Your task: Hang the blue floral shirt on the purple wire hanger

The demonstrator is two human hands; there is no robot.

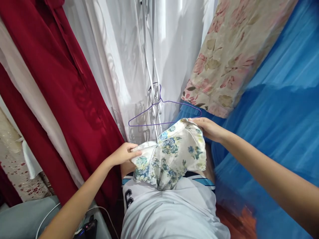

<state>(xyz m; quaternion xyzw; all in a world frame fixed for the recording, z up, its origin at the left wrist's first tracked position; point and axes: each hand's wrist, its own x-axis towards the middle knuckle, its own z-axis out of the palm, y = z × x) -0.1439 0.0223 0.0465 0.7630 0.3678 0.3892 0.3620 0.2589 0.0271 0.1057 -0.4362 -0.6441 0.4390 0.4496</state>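
Observation:
I hold a small garment (171,156) of white cloth with a blue and green flower print, stretched between both hands in front of my body. My left hand (124,153) is closed, pinching its left edge. My right hand (208,127) is closed on its upper right corner. A thin purple wire hanger (163,114) hangs just above and behind the garment, on a white metal grille (152,86). The hanger carries nothing.
A dark red curtain (62,93) hangs at the left, white sheer curtains (119,59) in the middle. A pink floral cloth (231,53) and blue netting (281,109) fill the right. A white cable and a dark device (87,229) lie at the lower left.

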